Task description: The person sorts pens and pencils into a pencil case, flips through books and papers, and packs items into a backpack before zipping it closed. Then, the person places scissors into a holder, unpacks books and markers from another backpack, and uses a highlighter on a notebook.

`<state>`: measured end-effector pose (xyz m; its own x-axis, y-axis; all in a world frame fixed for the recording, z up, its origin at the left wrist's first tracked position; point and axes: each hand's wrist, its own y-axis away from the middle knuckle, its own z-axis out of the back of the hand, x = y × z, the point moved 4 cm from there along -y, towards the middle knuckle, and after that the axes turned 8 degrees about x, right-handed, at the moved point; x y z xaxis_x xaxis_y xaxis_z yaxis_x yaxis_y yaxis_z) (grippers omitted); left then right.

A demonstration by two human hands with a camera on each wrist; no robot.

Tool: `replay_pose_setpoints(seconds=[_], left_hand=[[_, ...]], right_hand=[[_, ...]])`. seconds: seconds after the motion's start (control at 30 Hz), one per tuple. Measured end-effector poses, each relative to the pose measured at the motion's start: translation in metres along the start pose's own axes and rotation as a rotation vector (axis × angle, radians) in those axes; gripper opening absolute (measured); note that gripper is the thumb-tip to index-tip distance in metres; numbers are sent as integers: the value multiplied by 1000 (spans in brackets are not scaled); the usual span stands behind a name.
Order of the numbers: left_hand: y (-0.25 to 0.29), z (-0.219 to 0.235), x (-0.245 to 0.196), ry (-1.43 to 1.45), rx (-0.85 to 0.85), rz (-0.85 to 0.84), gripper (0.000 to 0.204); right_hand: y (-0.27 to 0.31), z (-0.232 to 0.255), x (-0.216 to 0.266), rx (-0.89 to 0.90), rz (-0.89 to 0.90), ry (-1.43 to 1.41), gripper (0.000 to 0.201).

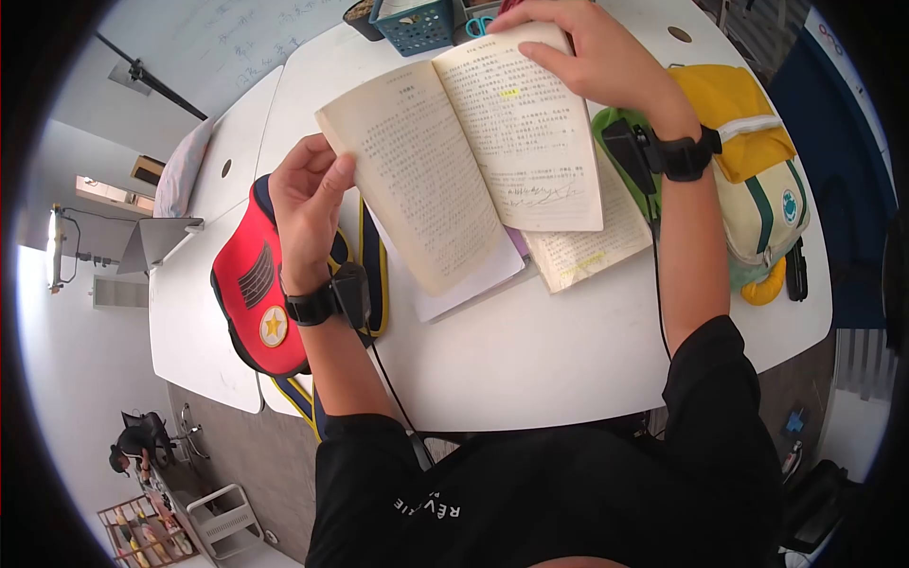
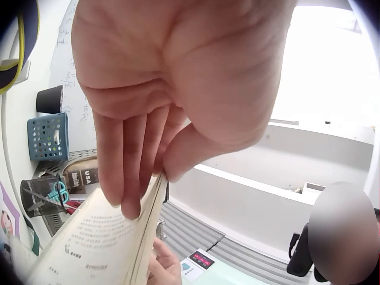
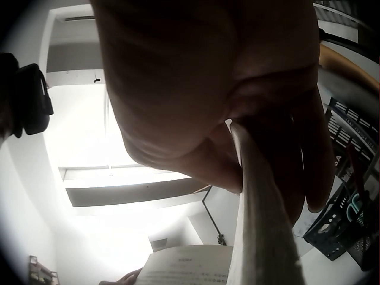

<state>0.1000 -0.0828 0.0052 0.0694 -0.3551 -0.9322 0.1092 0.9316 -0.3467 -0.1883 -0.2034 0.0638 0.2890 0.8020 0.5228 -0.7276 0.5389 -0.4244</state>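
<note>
An open book [image 1: 417, 180] with yellowed printed pages is held up over the white table, tilted toward the head camera. My left hand [image 1: 311, 208] grips its left edge, thumb on the page and fingers behind. At the upper right corner, my right hand [image 1: 611, 62] holds the other half, with the thumb on the printed side. The right page carries a yellow highlight and handwriting near its foot. In the right wrist view, the pages [image 3: 258, 208] stand between that thumb and fingers. Beneath lie another open book [image 1: 611, 246] and some white sheets [image 1: 469, 292].
A red bag [image 1: 248, 303] with a star badge lies left of the book on the white table [image 1: 540, 364]. At the right sits a yellow and cream bag [image 1: 757, 180]. A blue basket [image 1: 412, 33] and blue scissors [image 1: 475, 26] are at the far edge.
</note>
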Motion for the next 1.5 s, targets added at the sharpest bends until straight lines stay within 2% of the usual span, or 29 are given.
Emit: replay_pose_setpoints(seconds=[0.03,0.13,0.37,0.43,0.53,0.67,0.77,0.83,0.87,0.93,1.03,1.17,1.23,1.27,1.3,1.37,1.5], left_hand=[[-1,0,5,22,-20,23,28],[-5,-12,13,28,-89,-24,21],[-6,-26,17,46,-168,-50,23],[-5,-22,23,64,-154,-50,23],[-6,-22,25,73,-136,-47,23],[-5,-23,23,73,-160,-50,23],[-5,-23,23,81,-152,-66,23],[-5,-23,22,75,-143,-62,23],[-6,-24,22,69,-137,-59,22],[-5,-24,22,67,-123,-60,22],[-6,-27,17,69,-192,-46,23],[-6,-24,17,115,-148,-81,22],[-7,-27,17,114,-130,-99,21],[-8,-29,16,124,-145,-115,21],[-7,-28,15,116,-147,-117,21],[-7,-27,16,113,-96,-109,22],[-6,-28,15,113,-120,-124,22]], right_hand=[[-1,2,2,51,-81,-99,34],[2,2,-8,35,-88,-101,33],[7,10,-18,78,-116,-100,32],[14,15,-3,42,-142,-73,31],[8,6,-30,6,-134,-94,30],[5,3,-32,-15,-106,-104,30],[6,6,-23,13,-174,-103,29],[9,12,-14,30,-168,-164,29],[9,7,-24,21,-171,-155,29],[6,-9,-46,-77,-59,67,26],[3,-8,-43,-93,17,148,26],[2,-6,-31,-46,72,75,27],[3,0,-20,-36,-23,-136,29],[4,4,-9,-17,-119,-136,28],[4,0,-15,-19,-111,-140,28],[5,-9,-28,-13,24,61,29],[5,-10,-30,-32,48,45,30]])
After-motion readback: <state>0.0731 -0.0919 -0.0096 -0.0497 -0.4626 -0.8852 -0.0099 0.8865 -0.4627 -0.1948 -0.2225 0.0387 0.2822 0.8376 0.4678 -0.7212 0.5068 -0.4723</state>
